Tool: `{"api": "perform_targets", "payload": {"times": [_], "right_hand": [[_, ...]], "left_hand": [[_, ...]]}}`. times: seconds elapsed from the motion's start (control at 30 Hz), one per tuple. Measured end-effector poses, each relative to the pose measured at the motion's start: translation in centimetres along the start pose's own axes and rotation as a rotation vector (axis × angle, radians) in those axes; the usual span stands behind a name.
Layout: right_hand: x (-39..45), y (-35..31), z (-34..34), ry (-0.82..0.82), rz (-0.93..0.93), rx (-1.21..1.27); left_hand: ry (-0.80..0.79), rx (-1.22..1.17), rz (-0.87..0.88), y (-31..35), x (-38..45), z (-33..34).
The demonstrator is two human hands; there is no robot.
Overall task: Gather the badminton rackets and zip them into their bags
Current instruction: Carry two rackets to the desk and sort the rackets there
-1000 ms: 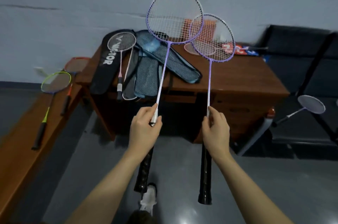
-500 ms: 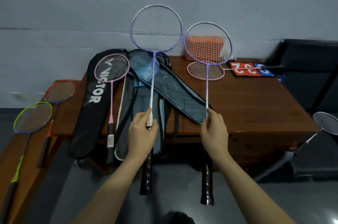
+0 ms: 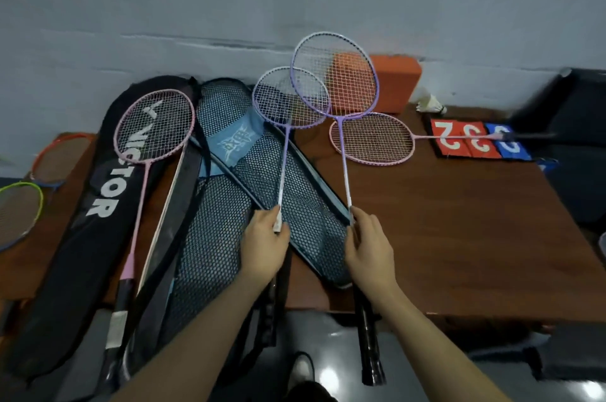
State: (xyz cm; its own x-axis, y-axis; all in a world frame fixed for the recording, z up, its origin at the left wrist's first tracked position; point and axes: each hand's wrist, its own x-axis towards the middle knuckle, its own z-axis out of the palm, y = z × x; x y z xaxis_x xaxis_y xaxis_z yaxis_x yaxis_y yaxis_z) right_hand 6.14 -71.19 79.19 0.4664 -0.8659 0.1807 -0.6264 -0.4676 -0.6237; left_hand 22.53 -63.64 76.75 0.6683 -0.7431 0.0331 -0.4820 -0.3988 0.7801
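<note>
Two purple rackets raised over the bench (image 3: 459, 221)

Left hand (image 3: 264, 247) grips one purple racket (image 3: 290, 98), right hand (image 3: 370, 247) the other (image 3: 334, 73); heads overlap above mesh bags (image 3: 295, 205).

Brown wooden table (image 3: 459, 237), racket bags (image 3: 98, 221), pink racket (image 3: 372, 138), score cards (image 3: 472, 142), orange box (image 3: 398, 80)

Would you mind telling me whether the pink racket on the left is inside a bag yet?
Out. The pink racket lies uncovered on top of the black Victor bag, its strings and shaft fully exposed.
</note>
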Motion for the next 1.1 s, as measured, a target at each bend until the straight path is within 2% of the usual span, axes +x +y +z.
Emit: {"api": "perform_targets", "payload": {"times": [0.13, 0.27, 0.4, 0.57, 0.8, 0.93, 1.1], "right_hand": [[1.4, 1.7, 1.0, -0.070, -0.007, 0.010], [2.1, 2.5, 1.9, -0.103, -0.015, 0.041], [2.6, 2.2, 3.6, -0.086, -0.061, 0.054], [3.1, 1.7, 6.8, -0.153, -0.072, 0.026], [3.1, 1.4, 9.3, -0.276, -0.017, -0.180], [2.9, -0.5, 9.4, -0.239, 0.019, -0.261], [1.1, -6.1, 10.5, -0.118, -0.034, -0.130]], "left_hand": [[-0.153, 0.144, -0.011, -0.8, 1.0, 3.3], [-0.226, 0.402, 0.146, -2.4, 0.8, 4.5], [-0.253, 0.524, 0.259, -3.5, 1.2, 3.7], [-0.280, 0.456, 0.247, -5.0, 0.9, 2.7], [-0.299, 0.446, 0.258, -6.5, 1.0, 1.4], [-0.260, 0.417, 0.279, -6.9, 1.1, -1.1], [-0.182, 0.365, 0.265, -9.3, 1.3, -7.8]]}}
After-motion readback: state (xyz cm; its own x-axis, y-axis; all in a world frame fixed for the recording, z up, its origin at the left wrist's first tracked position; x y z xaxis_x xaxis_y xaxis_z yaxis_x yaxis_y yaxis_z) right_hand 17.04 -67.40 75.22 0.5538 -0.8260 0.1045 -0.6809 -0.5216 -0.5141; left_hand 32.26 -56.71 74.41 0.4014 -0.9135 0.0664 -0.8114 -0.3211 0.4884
